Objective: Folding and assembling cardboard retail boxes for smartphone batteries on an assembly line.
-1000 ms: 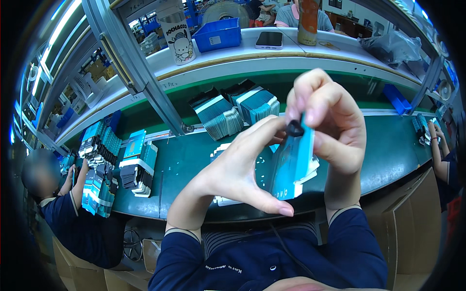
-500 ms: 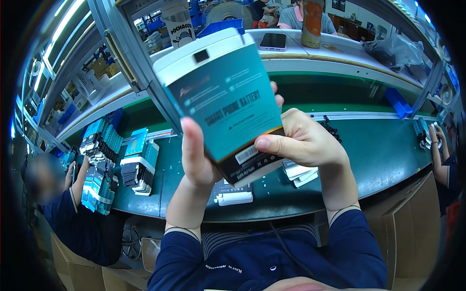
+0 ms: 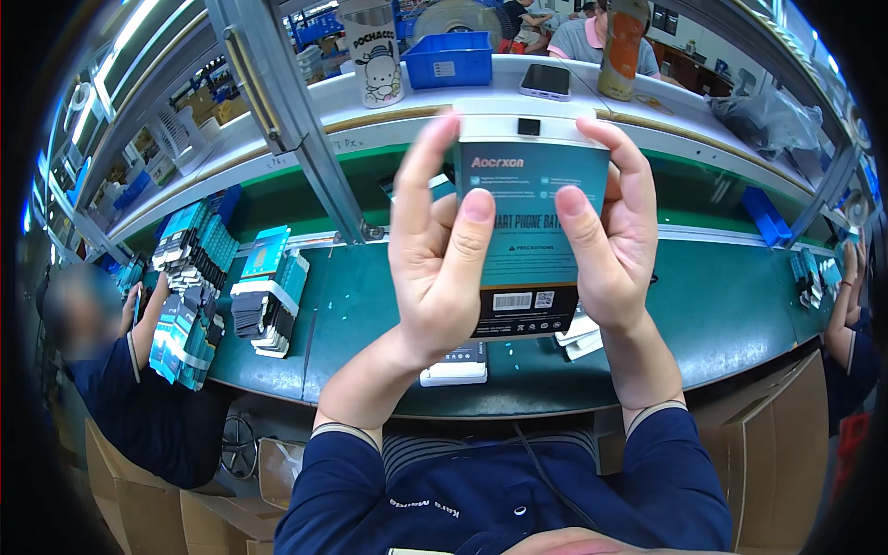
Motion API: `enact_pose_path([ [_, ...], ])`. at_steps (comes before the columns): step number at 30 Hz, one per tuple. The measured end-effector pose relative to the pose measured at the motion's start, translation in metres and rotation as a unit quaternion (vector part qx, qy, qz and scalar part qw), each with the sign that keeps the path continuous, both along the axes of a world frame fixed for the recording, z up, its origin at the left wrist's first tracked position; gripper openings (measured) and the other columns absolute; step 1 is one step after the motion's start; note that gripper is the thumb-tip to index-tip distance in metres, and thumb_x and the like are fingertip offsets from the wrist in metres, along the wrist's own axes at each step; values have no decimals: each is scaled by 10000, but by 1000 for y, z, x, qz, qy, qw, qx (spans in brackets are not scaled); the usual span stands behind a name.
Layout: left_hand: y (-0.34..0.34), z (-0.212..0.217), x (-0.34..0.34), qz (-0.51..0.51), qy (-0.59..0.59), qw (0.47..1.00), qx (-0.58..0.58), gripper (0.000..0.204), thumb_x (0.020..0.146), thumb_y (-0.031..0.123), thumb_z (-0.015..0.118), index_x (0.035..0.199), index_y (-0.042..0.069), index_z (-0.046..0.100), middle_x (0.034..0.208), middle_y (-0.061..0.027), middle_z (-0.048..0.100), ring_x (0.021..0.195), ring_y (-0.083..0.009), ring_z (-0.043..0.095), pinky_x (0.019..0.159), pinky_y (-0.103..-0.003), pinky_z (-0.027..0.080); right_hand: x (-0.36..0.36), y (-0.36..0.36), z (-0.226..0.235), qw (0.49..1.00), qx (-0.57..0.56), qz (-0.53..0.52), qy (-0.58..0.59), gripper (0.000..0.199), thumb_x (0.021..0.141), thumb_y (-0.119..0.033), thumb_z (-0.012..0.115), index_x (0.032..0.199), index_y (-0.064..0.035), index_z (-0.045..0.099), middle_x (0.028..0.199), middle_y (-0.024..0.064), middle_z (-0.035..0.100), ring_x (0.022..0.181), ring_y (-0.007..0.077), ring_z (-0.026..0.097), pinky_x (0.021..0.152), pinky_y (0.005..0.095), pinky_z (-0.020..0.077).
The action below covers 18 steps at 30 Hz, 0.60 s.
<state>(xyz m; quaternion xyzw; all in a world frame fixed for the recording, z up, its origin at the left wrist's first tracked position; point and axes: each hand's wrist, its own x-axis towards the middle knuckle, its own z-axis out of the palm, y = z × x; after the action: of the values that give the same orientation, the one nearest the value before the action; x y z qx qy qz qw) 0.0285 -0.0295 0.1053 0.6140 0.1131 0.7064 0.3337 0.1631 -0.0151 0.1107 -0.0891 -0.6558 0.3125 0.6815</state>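
Head view: teal-and-white rectangular cardboard box (image 3: 529, 236) held upright above green worktop (image 3: 370, 314).
Left hand (image 3: 442, 268): fingers closed on box.
Right hand (image 3: 610, 245): fingers closed on box; lower edge apparently unsupported.

Teal-and-white flat carton (image 3: 531, 231) with black barcode band held upright mid-view; matching cartons (image 3: 268, 289) stacked at worktop's left end.

Green worktop (image 3: 721, 314), long, curved by the lens. On it: stacks of teal-and-white boxes (image 3: 268, 291) at left, a bigger heap (image 3: 190, 296) beside them near the edge, one flat white box (image 3: 455, 368) at front centre, a few white pieces (image 3: 581, 335) right of it. White upper shelf (image 3: 277, 125) holds a blue bin (image 3: 450, 60), phone (image 3: 546, 80), printed cup (image 3: 375, 51).
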Motion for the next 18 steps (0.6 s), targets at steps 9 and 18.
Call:
enact_pose_path([
  [9,7,-18,3,115,41,989,78,116,1002,148,416,1002,48,475,925,-3,500,790,-36,412,746,-171,333,5,4,-14,998,41,-56,-5,165,962,-136,518,1081,-35,465,853,15,532,679,20,401,624,158,328],
  [18,13,-15,-4,70,-8,991,110,130,949,52,508,1070,10,481,984,-114,596,847,-103,570,734,-208,455,-3,-2,-14,994,56,-96,18,173,968,-98,473,998,21,594,952,99,640,886,87,576,797,198,437],
])
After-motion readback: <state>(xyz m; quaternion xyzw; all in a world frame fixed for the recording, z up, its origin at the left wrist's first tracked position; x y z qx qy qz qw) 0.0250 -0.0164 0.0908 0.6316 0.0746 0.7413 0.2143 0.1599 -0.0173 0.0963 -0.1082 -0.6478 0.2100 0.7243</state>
